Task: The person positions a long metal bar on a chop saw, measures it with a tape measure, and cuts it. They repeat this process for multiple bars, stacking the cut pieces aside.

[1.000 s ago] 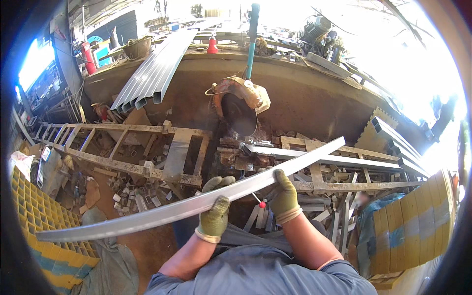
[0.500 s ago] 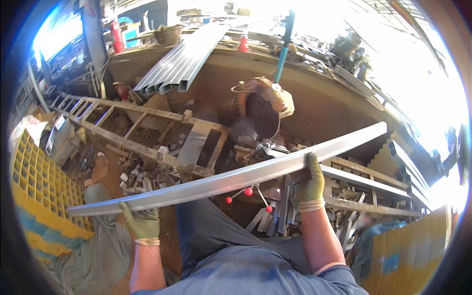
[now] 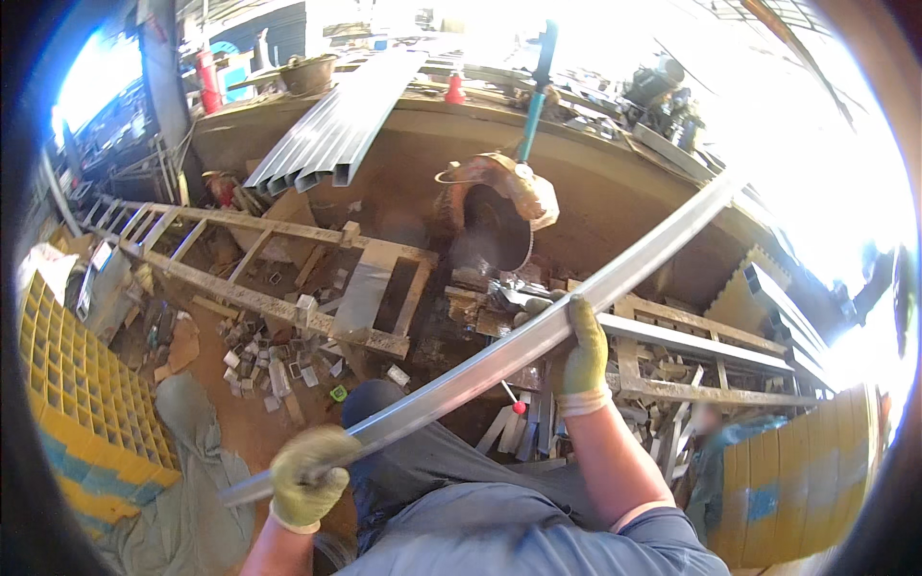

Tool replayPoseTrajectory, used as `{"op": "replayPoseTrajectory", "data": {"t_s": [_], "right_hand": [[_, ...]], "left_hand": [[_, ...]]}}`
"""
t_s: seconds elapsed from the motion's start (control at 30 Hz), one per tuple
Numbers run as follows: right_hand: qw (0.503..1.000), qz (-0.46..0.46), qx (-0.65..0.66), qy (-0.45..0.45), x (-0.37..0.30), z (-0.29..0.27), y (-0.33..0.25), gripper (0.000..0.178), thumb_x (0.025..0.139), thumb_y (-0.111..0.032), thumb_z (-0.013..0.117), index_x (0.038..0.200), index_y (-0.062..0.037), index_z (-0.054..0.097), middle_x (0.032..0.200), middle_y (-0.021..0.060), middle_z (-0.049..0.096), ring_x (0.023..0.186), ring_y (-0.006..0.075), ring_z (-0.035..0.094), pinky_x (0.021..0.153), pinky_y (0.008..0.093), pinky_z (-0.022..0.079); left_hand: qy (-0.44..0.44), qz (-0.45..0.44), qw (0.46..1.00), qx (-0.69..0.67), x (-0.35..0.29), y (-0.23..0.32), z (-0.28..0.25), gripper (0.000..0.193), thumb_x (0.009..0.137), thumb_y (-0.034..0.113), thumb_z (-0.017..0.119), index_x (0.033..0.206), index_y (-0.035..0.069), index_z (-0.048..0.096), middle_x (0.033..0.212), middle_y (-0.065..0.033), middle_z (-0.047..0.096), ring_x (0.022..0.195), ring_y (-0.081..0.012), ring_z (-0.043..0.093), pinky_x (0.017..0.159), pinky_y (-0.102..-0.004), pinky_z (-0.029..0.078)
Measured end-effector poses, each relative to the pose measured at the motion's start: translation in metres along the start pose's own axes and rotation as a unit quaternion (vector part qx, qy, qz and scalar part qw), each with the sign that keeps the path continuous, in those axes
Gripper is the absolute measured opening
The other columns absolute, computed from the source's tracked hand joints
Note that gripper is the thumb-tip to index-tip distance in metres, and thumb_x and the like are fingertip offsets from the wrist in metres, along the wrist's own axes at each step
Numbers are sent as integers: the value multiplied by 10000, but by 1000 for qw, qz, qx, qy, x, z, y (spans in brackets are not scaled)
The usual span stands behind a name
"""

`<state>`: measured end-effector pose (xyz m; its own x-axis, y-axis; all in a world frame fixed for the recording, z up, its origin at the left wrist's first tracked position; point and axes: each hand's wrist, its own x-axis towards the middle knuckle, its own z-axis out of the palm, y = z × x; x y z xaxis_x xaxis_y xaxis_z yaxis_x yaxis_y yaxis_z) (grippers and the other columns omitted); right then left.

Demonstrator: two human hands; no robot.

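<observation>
On the far left, a yellow, grid-celled stack (image 3: 91,384) is standing beside a crumpled grey-green cloth (image 3: 182,490). Beyond them, a long, rusty, ladder-shaped metal frame (image 3: 252,300) is stretching toward the middle.

The olive-gloved left hand (image 3: 312,472) is closing around a long, silver, flat-sided metal bar (image 3: 461,380) near its lower end, a short stub showing past the fist. This hand is blurring, with its fingers curling over the bar and the forearm rising from the lower edge.

The bar is lying in front of the torso, its long axis running diagonally from lower left to upper right, crossing above the knee. A round, dark saw blade (image 3: 495,230) under a rusty orange guard (image 3: 523,187) is hanging beyond the bar's middle, apart from it; the right hand is the nearer one to the blade.

The olive-gloved right hand (image 3: 584,365) is gripping the bar beyond its middle, thumb pressing the near face and fingers showing on the far side, its forearm reaching up and forward. To its right, a second silver bar (image 3: 696,346) is resting along the right-hand frame (image 3: 715,392), and the held bar's far end is fading into glare.
</observation>
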<state>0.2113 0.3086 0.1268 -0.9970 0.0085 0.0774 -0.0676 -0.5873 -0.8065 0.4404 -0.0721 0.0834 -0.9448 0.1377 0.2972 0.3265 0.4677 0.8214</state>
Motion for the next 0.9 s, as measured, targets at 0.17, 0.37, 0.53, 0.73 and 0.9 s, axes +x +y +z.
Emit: {"op": "replayPoseTrajectory", "data": {"t_s": [0.17, 0.37, 0.53, 0.73, 0.9], "right_hand": [[1000, -27, 1, 3, 9, 13, -11, 532, 1074, -471, 788, 1315, -14, 659, 1145, 234, 805, 1017, 381, 808, 933, 546, 677], [997, -21, -47, -65, 7, 52, -9, 591, 1091, -452, 780, 1409, 23, 631, 1139, 226, 808, 982, 342, 814, 887, 495, 688], [978, -3, -103, -183, 30, 114, -9, 687, 1121, -471, 750, 1554, 25, 554, 1243, 248, 802, 1051, 309, 804, 947, 458, 663], [945, 73, -139, -286, 21, 169, 76, 684, 1101, -442, 810, 1563, 14, 595, 1370, 122, 752, 1266, 222, 689, 1167, 411, 528], [934, 132, -153, -294, 8, 159, 137, 746, 1075, -375, 826, 1615, 49, 533, 1448, 150, 711, 1295, 242, 677, 1140, 413, 551]], "left_hand": [[-14, 6, 977, 213, -53, -58, -12, 990, 774, 424, 1070, 1522, -77, 656, 1357, -211, 806, 1193, -377, 801, 1061, -455, 631], [35, -305, 938, 162, -178, -124, 5, 695, 765, 313, 998, 1346, 15, 760, 1160, -223, 829, 1078, -374, 824, 969, -450, 644], [45, -287, 940, 181, -211, -127, 48, 446, 821, 253, 893, 1200, 43, 792, 1015, -209, 836, 961, -383, 835, 881, -466, 652], [183, -306, 927, 114, -227, -114, 76, 438, 820, 266, 900, 1156, 7, 791, 971, -215, 830, 912, -390, 834, 839, -470, 649], [178, -338, 918, 111, -196, -59, 74, 473, 826, 285, 903, 1171, -19, 794, 997, -243, 838, 947, -384, 844, 858, -455, 658]]}}
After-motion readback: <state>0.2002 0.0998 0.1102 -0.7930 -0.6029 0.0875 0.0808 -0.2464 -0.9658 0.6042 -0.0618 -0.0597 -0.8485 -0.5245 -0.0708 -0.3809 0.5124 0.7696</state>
